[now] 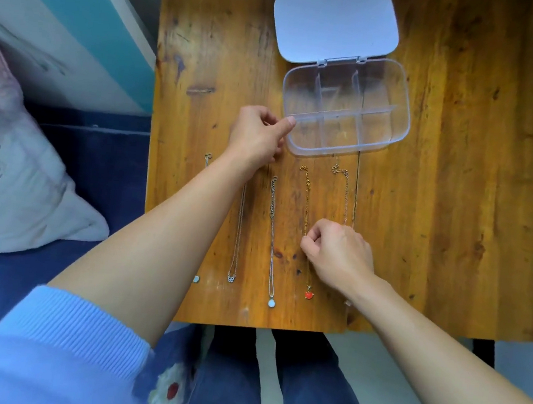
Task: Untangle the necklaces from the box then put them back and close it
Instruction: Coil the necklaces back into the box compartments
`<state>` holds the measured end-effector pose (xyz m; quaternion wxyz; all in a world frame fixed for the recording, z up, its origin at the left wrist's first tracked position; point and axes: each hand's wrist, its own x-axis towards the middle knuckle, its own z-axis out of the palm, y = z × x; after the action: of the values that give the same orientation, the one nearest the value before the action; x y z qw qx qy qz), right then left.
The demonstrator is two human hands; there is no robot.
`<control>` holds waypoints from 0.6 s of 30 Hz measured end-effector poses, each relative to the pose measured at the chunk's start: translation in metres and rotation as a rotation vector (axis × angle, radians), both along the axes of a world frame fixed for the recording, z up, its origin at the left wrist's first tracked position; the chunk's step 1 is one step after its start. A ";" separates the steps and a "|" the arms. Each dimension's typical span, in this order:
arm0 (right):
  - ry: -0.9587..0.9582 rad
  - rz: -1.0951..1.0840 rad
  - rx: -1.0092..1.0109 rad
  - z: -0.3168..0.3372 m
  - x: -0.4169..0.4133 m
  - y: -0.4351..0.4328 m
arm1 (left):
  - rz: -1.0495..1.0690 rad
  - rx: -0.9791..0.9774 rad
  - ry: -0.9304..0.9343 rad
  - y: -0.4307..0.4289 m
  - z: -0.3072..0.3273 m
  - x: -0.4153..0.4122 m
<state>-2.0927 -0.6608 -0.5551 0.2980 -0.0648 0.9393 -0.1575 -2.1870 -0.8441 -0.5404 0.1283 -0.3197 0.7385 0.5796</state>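
A clear compartment box (pixel 402 94) lies open at the table's back with its pale lid (pixel 336 21) flat behind it. Its compartments look empty. Several necklaces lie straight, side by side, in front of it: one with a pale blue pendant (pixel 196 279), a butterfly one (pixel 231 277), a silver one with a white drop (pixel 271 302), a gold one with a red pendant (pixel 308 294) and a thin gold chain (pixel 346 193). My left hand (pixel 257 134) has curled fingers, its thumb on the box's near-left corner. My right hand (pixel 340 254) pinches the red-pendant necklace's chain mid-length.
The wooden table (pixel 452 219) ends at a front edge just past the pendants. A white pillow (pixel 16 184) and blue bedding lie to the left. My legs show below the table edge.
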 end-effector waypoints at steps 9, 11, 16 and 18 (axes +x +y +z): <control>0.137 -0.451 -0.642 0.058 -0.037 0.009 | -0.067 -0.074 0.022 -0.003 0.001 -0.001; 0.154 -0.497 -0.753 0.075 -0.055 0.007 | -0.066 -0.085 0.019 -0.004 0.002 0.002; 0.149 -0.458 -0.914 0.117 -0.094 0.002 | -0.133 -0.277 -0.029 -0.004 0.004 0.035; 0.163 -0.419 -0.934 0.131 -0.108 0.001 | -0.207 -0.352 -0.101 -0.001 0.005 0.058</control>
<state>-2.2011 -0.6601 -0.4240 0.1251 -0.0138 0.7817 -0.6108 -2.1293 -0.8455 -0.5357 0.1662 -0.2880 0.8500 0.4085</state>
